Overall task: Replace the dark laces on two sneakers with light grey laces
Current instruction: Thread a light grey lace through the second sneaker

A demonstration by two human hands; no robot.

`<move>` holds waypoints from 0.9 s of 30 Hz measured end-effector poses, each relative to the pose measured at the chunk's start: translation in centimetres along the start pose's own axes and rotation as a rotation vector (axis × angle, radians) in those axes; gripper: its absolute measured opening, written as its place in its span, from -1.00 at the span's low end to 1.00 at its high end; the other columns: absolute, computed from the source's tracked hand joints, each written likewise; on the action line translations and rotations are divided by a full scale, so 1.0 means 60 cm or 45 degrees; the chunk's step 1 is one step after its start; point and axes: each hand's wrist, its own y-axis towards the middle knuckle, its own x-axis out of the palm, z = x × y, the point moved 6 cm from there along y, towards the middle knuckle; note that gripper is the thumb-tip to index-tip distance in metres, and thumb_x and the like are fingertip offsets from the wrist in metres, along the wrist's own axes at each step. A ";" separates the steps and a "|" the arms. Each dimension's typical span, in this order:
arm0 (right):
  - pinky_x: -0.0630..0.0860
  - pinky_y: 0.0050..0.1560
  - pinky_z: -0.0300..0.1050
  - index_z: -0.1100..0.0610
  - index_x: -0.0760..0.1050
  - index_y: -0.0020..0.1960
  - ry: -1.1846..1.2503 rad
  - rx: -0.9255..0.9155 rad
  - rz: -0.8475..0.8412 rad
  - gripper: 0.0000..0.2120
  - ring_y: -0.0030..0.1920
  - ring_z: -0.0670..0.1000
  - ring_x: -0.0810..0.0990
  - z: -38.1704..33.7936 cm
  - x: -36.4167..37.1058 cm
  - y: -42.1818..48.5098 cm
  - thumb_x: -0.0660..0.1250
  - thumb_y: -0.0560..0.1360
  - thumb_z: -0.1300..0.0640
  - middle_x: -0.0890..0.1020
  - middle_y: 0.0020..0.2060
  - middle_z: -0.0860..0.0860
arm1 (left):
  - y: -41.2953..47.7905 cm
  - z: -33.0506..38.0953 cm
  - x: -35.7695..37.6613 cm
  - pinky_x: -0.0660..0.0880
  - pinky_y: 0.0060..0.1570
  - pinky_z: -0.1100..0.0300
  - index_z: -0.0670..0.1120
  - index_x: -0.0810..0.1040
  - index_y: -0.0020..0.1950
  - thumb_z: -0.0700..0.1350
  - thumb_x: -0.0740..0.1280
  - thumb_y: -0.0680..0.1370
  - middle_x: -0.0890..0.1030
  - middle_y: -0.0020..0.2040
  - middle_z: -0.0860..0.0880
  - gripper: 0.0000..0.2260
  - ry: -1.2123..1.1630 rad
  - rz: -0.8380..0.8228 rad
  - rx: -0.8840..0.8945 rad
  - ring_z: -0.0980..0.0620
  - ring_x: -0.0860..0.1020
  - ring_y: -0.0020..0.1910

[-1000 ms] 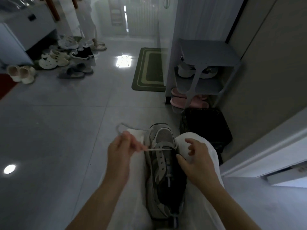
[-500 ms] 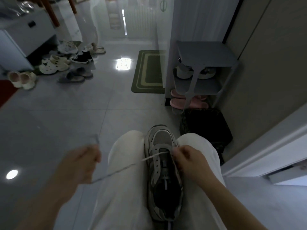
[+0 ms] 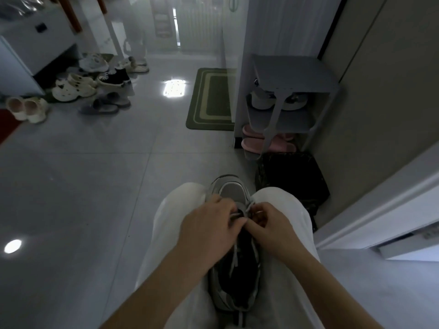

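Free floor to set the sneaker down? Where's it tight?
Free: the wide bare floor left of the left knee, up to the shoe pile and the mat. Crowded: the right, where bag and rack sit close to the right knee. Left hand and right hand pinch the lace over the sneaker.

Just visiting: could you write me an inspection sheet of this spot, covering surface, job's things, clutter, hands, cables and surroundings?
Surface: glossy grey tiled floor; the work sits on a lap in white trousers.
Job's things: one grey sneaker between the knees, toe pointing away; light grey lace partly threaded; no second one seen.
Clutter: loose shoes far left; dark bag by the right knee.
Hands: left hand and right hand both pinch the lace near the front eyelets.
Cables: nothing seen.
Surroundings: green mat, shoe rack holding pink slippers.
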 end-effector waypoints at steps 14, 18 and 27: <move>0.55 -0.07 -0.05 -0.05 0.43 -0.07 0.194 0.021 -0.153 -0.78 -0.24 -0.04 0.56 0.010 -0.001 0.002 0.45 0.39 0.11 0.59 -0.25 -0.03 | 0.023 -0.009 0.056 0.30 -0.26 0.24 -0.07 0.36 -0.29 0.15 0.05 0.42 0.37 -0.26 0.04 -0.69 -0.167 -0.475 0.345 0.08 0.43 -0.24; 0.56 -0.04 0.01 -0.06 0.42 -0.10 0.177 0.053 -0.167 -0.75 -0.23 -0.03 0.55 0.010 -0.001 0.010 0.46 0.35 0.11 0.59 -0.23 0.00 | -0.036 0.008 0.026 0.23 -0.33 0.40 -0.01 0.40 -0.35 0.06 0.14 0.40 0.37 -0.32 0.09 -0.79 -0.550 -0.493 0.421 0.19 0.35 -0.36; 0.26 -0.42 -0.22 0.11 0.46 -0.44 0.966 0.579 -0.171 -0.68 -0.50 -0.08 0.32 0.015 0.012 0.032 0.39 0.47 0.09 0.38 -0.54 -0.04 | -0.069 0.039 0.044 0.40 -0.18 0.20 -0.03 0.38 -0.29 0.35 0.00 0.50 0.41 -0.26 0.07 -0.51 -0.249 -0.399 0.555 0.14 0.40 -0.23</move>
